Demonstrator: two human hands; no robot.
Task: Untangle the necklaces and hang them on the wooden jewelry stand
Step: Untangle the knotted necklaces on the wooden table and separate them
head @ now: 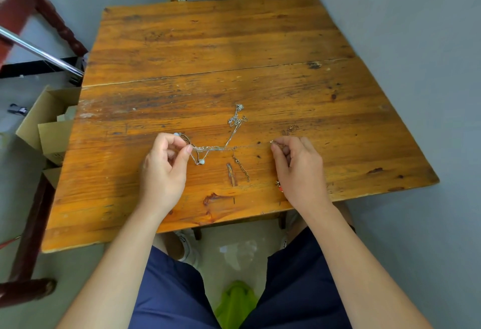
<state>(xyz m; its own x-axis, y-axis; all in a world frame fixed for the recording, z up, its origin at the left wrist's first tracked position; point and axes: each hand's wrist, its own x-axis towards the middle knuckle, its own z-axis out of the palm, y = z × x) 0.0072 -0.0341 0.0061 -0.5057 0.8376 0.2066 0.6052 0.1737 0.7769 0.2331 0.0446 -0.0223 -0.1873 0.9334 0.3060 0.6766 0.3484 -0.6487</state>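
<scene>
Head view: 2 hands hold the tangled necklaces (216, 148) stretched between them over the near part of the wooden table (208, 42). The left hand (164, 170) pinches the bunched end between thumb and forefinger. The right hand (296, 170) pinches a thin chain end. A cardboard box (49, 131) sits left of the table.

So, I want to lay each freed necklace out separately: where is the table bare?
The far half of the table beyond the plank seam is bare, as are the strips outside the left hand and right hand. Between the hands it is crowded with tangled chains.
</scene>
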